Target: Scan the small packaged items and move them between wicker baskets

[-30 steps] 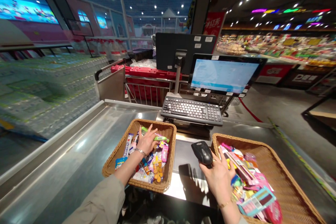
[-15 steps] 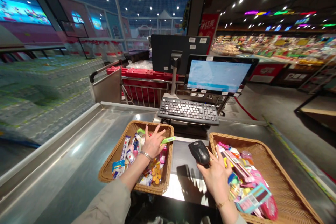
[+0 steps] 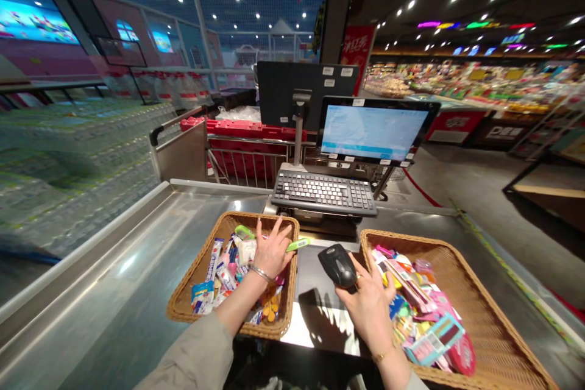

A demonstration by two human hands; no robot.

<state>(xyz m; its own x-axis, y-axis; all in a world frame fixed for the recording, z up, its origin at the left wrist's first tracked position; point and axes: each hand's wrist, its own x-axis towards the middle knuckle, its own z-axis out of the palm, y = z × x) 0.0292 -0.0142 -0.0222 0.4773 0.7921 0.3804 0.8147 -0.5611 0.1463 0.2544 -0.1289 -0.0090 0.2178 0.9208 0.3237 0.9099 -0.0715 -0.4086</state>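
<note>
My left hand is over the left wicker basket, with a slim bright green item bearing a barcode label held at the thumb side. Its other fingers are spread. Another bit of green shows left of the fingers; whether it belongs to the same item I cannot tell. My right hand grips a black barcode scanner, whose head points left toward the green item. Wrapped snacks fill the left basket under my hand. Beside my right hand, the right wicker basket holds colourful packages.
Both baskets stand on a metal checkout counter. Behind them are a keyboard, a lit screen and the back of another monitor. A shopping cart stands beyond the counter, and stacked bottle packs are at left.
My left hand has shifted slightly right with the green item. The scanner in my right hand has come slightly left, closer to it. The whole view has turned a little.
</note>
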